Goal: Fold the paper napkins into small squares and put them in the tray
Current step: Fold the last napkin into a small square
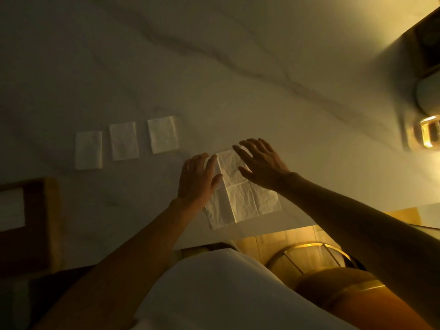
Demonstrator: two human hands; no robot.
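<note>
A white paper napkin (245, 201) lies partly folded on the marble table near its front edge, its left strip turned over. My left hand (197, 179) rests flat on the napkin's left side, fingers together. My right hand (259, 163) hovers over the napkin's far end with fingers spread, holding nothing. Three folded white napkins lie in a row to the left: one (88, 150), a second (123, 141) and a third (162, 134). A dark wooden tray (45, 225) sits at the left edge with a white napkin (12, 208) inside.
A glass object (426, 134) glows at the right edge, with a white rounded item (428, 94) behind it. A chair with a gold frame (309, 253) and orange seat stands below the table's front edge. The scene is dim.
</note>
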